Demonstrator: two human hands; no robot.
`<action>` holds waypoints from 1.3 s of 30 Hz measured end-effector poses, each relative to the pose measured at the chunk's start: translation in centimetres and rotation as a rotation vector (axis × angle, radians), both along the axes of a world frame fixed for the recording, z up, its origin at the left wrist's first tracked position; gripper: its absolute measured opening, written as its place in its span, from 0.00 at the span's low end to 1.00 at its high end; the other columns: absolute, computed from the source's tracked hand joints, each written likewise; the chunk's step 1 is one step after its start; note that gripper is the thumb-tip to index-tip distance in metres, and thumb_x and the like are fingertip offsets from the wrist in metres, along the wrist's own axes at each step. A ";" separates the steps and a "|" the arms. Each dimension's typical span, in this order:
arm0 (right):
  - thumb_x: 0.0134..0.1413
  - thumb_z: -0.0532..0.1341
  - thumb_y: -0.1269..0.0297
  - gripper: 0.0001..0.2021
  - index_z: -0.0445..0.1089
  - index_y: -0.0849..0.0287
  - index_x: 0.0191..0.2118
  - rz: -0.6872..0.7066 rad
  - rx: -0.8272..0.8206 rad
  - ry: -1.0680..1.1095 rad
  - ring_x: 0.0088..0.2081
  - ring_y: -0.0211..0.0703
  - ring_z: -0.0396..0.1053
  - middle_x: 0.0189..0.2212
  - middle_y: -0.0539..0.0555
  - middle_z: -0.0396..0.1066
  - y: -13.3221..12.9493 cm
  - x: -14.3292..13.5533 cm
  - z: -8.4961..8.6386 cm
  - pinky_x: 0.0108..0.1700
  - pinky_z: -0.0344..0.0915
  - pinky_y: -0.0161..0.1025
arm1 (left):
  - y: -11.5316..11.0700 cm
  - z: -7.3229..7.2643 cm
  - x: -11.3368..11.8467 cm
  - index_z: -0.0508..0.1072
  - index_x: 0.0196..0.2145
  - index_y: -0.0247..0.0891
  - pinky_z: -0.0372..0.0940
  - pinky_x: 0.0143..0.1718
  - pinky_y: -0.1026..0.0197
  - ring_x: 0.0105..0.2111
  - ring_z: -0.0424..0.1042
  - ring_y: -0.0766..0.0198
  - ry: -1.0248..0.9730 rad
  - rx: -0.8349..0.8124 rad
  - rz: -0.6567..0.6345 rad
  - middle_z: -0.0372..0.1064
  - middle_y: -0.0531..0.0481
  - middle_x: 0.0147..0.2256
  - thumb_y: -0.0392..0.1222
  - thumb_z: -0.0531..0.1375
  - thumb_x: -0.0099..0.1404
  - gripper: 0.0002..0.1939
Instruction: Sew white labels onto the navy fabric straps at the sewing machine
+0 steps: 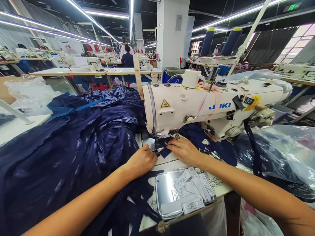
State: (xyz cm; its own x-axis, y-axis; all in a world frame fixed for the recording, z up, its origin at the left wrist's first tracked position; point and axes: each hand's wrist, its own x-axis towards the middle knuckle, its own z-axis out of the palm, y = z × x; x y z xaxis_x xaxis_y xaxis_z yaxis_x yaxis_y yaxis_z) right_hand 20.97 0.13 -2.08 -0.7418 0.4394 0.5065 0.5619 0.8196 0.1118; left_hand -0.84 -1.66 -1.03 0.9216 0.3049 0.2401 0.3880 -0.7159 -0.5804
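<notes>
A white sewing machine stands over the work, its presser foot down near a small dark blue fabric piece. Just left of the foot, my left hand has its fingers curled together at the fabric's edge; what they pinch is too small to make out. To the right of the foot, my right hand reaches in with its fingertips on the dark fabric. A large heap of dark blue patterned fabric lies left of the machine.
Close in front sits a metal tray with several white labels. Small scissors lie right of my right hand. Clear plastic bags cover dark material at the right. Two people are at far tables.
</notes>
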 end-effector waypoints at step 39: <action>0.48 0.53 0.76 0.07 0.60 0.61 0.23 -0.212 -0.638 0.478 0.31 0.36 0.62 0.28 0.50 0.62 -0.5 -4.9 -1.3 0.35 0.57 0.35 | 0.0 -0.4 -0.1 0.67 0.32 0.27 0.55 0.27 0.60 0.20 0.63 0.64 -0.112 -0.056 -0.045 0.65 0.51 0.19 0.28 0.47 0.62 0.09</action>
